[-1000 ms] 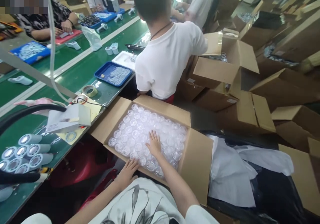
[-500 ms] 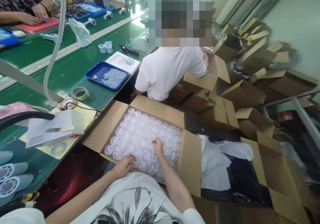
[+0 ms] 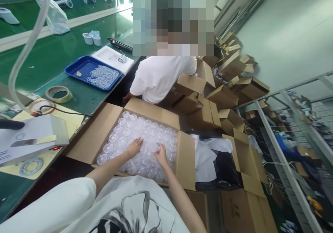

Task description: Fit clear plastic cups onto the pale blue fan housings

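Both hands are down in the open carton [image 3: 186, 160], on the packed layer of clear plastic discs [image 3: 130, 130]. Left hand [image 3: 134, 147] lies flat, fingers spread, palm on the discs, gripping nothing. Right hand [image 3: 160, 155] has its fingers curled down onto the discs at about 4 o'clock from the left hand; looks like a pinch on 1 piece, but can't tell if anything is actually caught between the fingertips.

The discs fill the carton wall to wall in tight rows, so to lift 1 clean I'd judge: keep the left palm pressing the neighbours down, hook the right fingertips under 1 rim, raise it straight up. Thin clear plastic prob. nests and clings, so a sideways drag could pull a whole cluster out w/ it.

Outward: at 9 o'clock from the carton, the green bench [image 3: 52, 57] w/ a white device [image 3: 31, 139]; tape roll [image 3: 59, 93] at 10 o'clock, blue tray [image 3: 75, 71] of small parts beyond it. At 12 o'clock, a person in a white shirt [image 3: 158, 78] w/ back turned. At 1–2 o'clock, stacked cardboard boxes [image 3: 208, 111].
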`<state>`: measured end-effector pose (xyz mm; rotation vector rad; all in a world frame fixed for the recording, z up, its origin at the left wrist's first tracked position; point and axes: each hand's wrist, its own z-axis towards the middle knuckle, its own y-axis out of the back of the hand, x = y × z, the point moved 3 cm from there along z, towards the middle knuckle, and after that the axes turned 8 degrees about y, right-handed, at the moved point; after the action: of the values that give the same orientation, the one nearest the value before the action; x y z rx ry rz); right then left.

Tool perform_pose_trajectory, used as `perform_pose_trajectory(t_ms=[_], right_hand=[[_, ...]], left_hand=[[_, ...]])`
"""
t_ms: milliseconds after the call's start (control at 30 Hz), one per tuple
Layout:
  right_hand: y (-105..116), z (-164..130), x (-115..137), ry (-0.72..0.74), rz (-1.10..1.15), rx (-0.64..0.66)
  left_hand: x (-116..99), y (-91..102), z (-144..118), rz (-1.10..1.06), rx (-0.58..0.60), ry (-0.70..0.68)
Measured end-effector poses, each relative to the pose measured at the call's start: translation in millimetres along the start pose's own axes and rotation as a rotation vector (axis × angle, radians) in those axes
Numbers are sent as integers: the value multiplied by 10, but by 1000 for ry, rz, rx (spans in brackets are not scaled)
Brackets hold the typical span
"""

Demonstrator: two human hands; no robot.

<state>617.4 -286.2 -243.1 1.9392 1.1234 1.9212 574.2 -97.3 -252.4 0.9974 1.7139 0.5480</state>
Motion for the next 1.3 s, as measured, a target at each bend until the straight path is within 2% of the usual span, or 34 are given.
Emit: perform_pose_trajectory(t_ms=[167,267,400,567,633,733,867,967,1100,1200,1300], right_hand=[[-98,-176,-90,-35,-29,-13],[-113,-169,-56,-34,-69,-29],[-157,103,73,-24,-101,-38],[-242,532,204,-10,-7,95],[-178,625,203,-14,44,110],[36,681,180,-12,116,56],[347,665,191,27,220,-47],[502,624,189,22,279,-129],[606,576,111,-41,300,-237],[669,560,-1,-106,273,-283],[853,495,-147,-187,207,-363]], left_hand=[[-87,-26,-95,35,53,130],[-127,15,-80,25,72,220],[-180,47,-82,-7,61,347],[-211,73,-171,-36,51,485],[-194,123,-193,-44,36,516],[-144,220,-157,-54,-13,578],[-126,253,52,-73,-9,688],[-208,212,245,-83,0,719],[-342,184,365,-69,-64,684],[-371,192,324,-39,-95,638],[-351,198,231,-13,-92,534]])
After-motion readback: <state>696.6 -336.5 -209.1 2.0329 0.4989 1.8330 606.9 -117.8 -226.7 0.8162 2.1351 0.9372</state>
